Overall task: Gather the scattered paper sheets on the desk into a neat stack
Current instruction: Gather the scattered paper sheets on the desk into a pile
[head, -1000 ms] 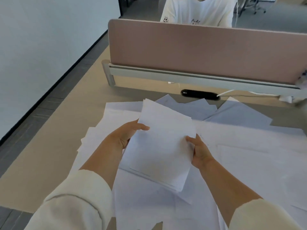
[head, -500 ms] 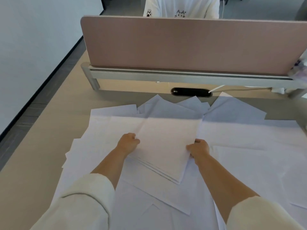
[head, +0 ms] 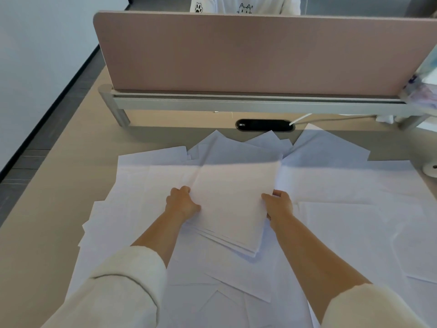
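Observation:
A small stack of white paper sheets [head: 233, 204] lies in the middle of the beige desk [head: 59, 209], on top of many loose white sheets [head: 343, 221] spread around it. My left hand [head: 182, 202] grips the stack's left edge, fingers curled under it. My right hand [head: 277, 204] holds the right edge with the thumb on top. The stack's near edges are fanned out slightly, several sheet edges showing at its lower right corner.
A pink divider panel [head: 248, 53] on a grey rail closes off the desk's far side, with a person in a white shirt behind it. A black cable grommet [head: 264, 125] sits before the rail. A white round object [head: 430, 169] lies at the right edge.
The stack, held tilted above the desk a second ago, has come down flat onto the loose sheets. Both hands moved forward and down with it and closed tighter on its edges.

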Demonstrator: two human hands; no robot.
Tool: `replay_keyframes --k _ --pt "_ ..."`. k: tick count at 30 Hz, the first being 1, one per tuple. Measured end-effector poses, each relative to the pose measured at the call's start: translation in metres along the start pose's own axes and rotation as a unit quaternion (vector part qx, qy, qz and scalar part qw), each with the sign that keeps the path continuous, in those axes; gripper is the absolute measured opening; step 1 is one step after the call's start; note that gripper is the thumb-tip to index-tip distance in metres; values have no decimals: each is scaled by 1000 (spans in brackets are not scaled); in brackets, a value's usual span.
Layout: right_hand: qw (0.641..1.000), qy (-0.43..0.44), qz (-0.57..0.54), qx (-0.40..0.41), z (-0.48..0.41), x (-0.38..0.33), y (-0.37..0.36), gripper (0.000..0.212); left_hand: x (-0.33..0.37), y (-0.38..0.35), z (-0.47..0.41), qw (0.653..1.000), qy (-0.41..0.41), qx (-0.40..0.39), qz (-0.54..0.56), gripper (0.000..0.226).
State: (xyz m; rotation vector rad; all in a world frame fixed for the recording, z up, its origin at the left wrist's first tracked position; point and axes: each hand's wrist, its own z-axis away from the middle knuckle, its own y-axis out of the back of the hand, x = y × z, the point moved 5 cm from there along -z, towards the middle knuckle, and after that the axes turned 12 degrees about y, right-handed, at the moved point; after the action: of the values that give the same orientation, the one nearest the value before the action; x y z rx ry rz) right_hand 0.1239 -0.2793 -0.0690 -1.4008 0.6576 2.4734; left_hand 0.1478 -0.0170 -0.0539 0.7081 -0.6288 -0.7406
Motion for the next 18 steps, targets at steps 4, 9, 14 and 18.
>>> replay_keyframes --k 4,9,14,18 --pt "996 -44 -35 -64 7 12 -6 4 -3 -1 -2 998 18 -5 54 67" --pt "989 -15 -31 -143 21 9 -22 31 -5 6 2 991 22 0 134 27" --pt "973 36 -77 -214 29 -7 -19 35 -15 20 10 977 49 -5 207 44" --pt "954 20 -109 -279 36 -4 -17 30 -16 29 30 902 15 -162 401 37"
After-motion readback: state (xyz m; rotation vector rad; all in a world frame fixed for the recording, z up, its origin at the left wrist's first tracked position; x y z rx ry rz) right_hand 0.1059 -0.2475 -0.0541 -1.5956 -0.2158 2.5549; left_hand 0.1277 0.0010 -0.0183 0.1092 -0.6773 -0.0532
